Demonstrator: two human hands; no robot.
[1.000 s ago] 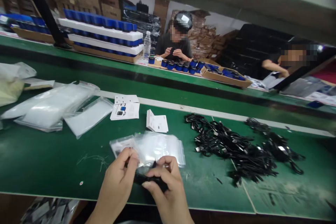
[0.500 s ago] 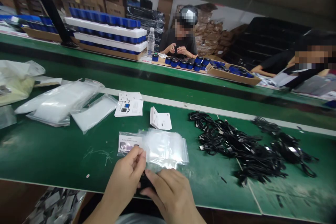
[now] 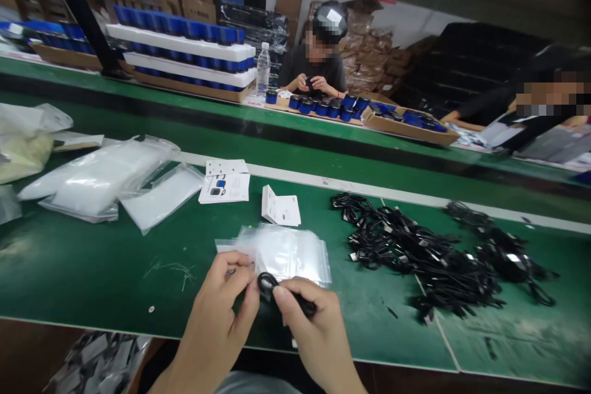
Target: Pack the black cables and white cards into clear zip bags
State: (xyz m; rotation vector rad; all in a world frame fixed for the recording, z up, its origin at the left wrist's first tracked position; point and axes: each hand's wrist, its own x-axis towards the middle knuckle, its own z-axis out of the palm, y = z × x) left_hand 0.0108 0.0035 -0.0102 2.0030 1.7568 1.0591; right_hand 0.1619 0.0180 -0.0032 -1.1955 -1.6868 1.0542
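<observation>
My left hand (image 3: 217,320) and my right hand (image 3: 314,332) meet at the near edge of the green table (image 3: 92,271). Together they pinch a small coiled black cable (image 3: 270,288), with a clear zip bag (image 3: 231,249) at the left fingertips. Just beyond the hands lies a stack of clear zip bags (image 3: 286,252). A big pile of black cables (image 3: 415,252) spreads to the right.
White leaflets (image 3: 225,188) and a folded card (image 3: 279,209) lie mid-table. Larger plastic bags (image 3: 101,178) are at the left. Across the conveyor belt (image 3: 295,154), a person handles blue-and-black parts in cardboard trays (image 3: 351,114); another person sits at the far right.
The black cable was hidden low under my hands; now it is raised, and its loop shows between my fingertips. The view has shifted slightly.
</observation>
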